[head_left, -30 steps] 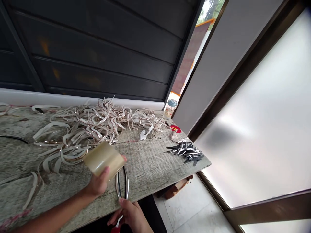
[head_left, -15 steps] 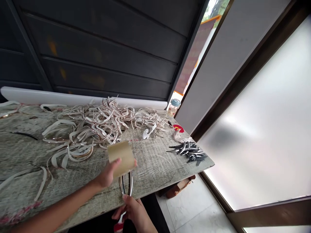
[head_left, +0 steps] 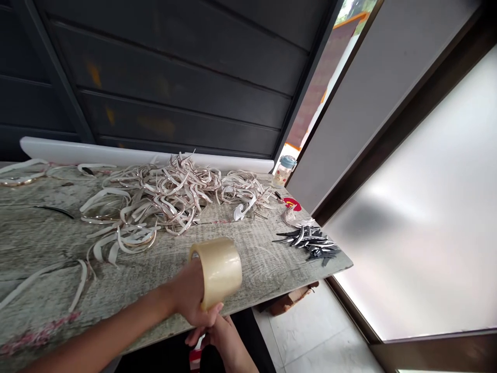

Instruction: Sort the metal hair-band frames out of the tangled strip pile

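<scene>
A wide roll of clear yellowish packing tape point(head_left: 222, 272) is in my left hand point(head_left: 190, 292), whose fingers reach into the roll's core. The roll is tilted above the table's front edge. My right hand point(head_left: 223, 334) is closed just below, its fingertips against those of my left hand. Half a second ago thin, shiny curved strips stood up from its grip; the roll and my left hand now hide them. Below the right hand shows a red and white thing point(head_left: 195, 357) that I cannot make out.
A tangled heap of white and metallic strips point(head_left: 166, 191) covers the back of the wooden table point(head_left: 256, 264). Black and white curved pieces point(head_left: 310, 241) lie near the right corner, by a red round piece point(head_left: 292, 203). A lidded bottle point(head_left: 284, 171) stands behind.
My left hand has brought the tape roll down and right, turning it, until it meets my right hand. The strips in my right hand have gone out of sight. The view has shifted slightly.
</scene>
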Demonstrator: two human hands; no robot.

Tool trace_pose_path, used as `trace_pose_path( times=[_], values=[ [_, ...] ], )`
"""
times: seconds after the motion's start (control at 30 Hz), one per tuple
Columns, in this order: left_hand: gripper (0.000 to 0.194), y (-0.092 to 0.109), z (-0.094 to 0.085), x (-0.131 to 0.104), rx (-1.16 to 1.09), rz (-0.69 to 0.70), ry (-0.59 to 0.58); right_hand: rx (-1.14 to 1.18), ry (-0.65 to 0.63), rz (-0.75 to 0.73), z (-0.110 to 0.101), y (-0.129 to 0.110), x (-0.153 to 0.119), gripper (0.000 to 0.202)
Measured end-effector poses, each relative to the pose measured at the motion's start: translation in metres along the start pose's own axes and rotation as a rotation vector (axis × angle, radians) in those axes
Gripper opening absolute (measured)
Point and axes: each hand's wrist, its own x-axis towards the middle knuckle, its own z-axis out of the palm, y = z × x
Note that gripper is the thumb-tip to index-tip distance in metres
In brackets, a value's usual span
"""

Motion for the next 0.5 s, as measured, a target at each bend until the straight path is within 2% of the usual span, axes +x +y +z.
trace_pose_path(
  times=[0.03,0.07,0.13,0.2,0.27,0.3,0.37,0.43,0.5],
  values=[
    [0.01,0.0,0.0,0.003,-0.067,-0.042,0.043,0.002,0.0,-0.002,0.0,0.0,0.0,0.059],
    [0.018,-0.001,0.0,0.004,-0.201,-0.135,0.138,0.012,0.001,-0.006,-0.001,0.001,0.0,0.057],
    [0.039,-0.005,-0.003,0.006,-0.547,-0.347,0.378,0.038,0.003,-0.007,-0.002,0.004,0.002,0.054],
    [0.052,-0.011,-0.006,0.006,-0.793,-0.476,0.623,0.048,-0.004,-0.013,-0.003,0.007,0.003,0.054],
    [0.054,-0.016,-0.007,0.002,-0.794,-0.499,0.815,0.046,-0.01,-0.017,-0.003,0.008,0.004,0.054],
    [0.054,-0.019,-0.007,-0.001,-0.738,-0.486,0.864,0.046,-0.006,-0.02,-0.002,0.008,0.004,0.054],
    [0.054,-0.022,-0.006,-0.009,-0.621,-0.403,0.833,0.03,0.004,-0.022,-0.001,0.005,0.003,0.055],
    [0.053,-0.021,-0.005,-0.015,-0.51,-0.277,0.649,0.0,0.009,-0.018,0.001,0.001,0.001,0.057],
    [0.051,-0.016,-0.005,-0.016,-0.368,-0.213,0.457,-0.015,0.004,-0.012,0.001,-0.002,0.0,0.059]
  ],
)
